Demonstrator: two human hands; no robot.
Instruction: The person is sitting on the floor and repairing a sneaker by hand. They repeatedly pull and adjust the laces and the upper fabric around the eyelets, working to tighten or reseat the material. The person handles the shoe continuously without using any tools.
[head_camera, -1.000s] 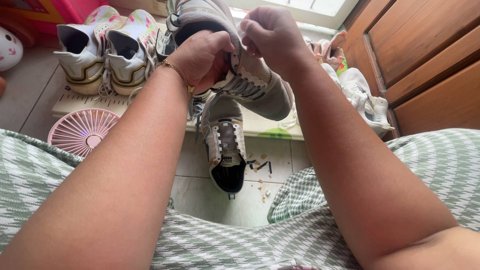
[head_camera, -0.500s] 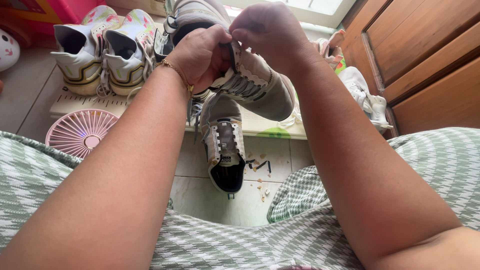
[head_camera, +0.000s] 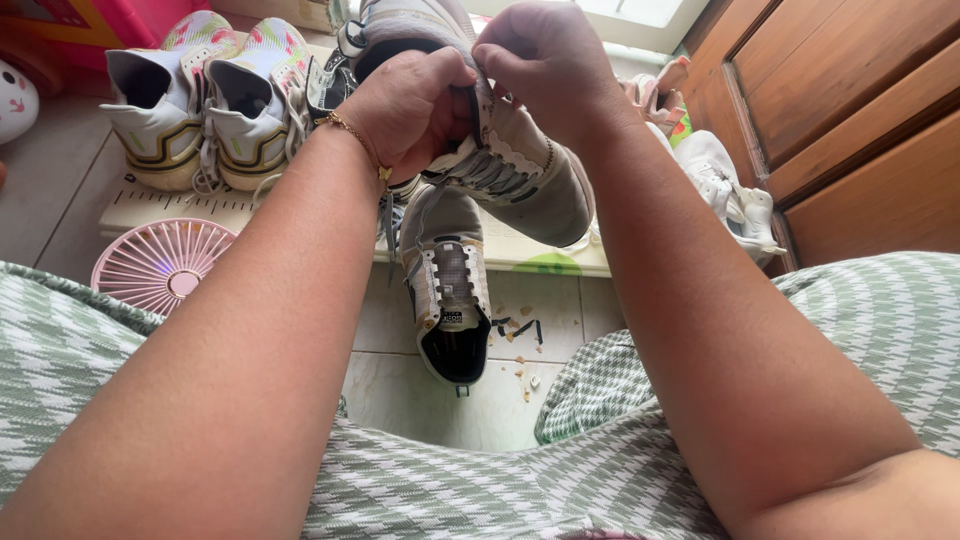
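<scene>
A: Status?
B: Left hand gripping grey sneaker mid-air above the floor; right hand pinching its lace.
A: Next?
B: Probably pulling the lace through, steadily.

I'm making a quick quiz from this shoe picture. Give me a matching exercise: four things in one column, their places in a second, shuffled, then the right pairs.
Things:
1. grey sneaker
2. sneaker with black lining
3. pink fan
4. pair of white high-tops

Places:
A. side by side on the low pale board, far left
B. held up in both hands, the left hand and the right hand
C. on the floor tiles, below the held shoe
D. on the floor by the left knee

Pairs: 1-B, 2-C, 3-D, 4-A
</scene>
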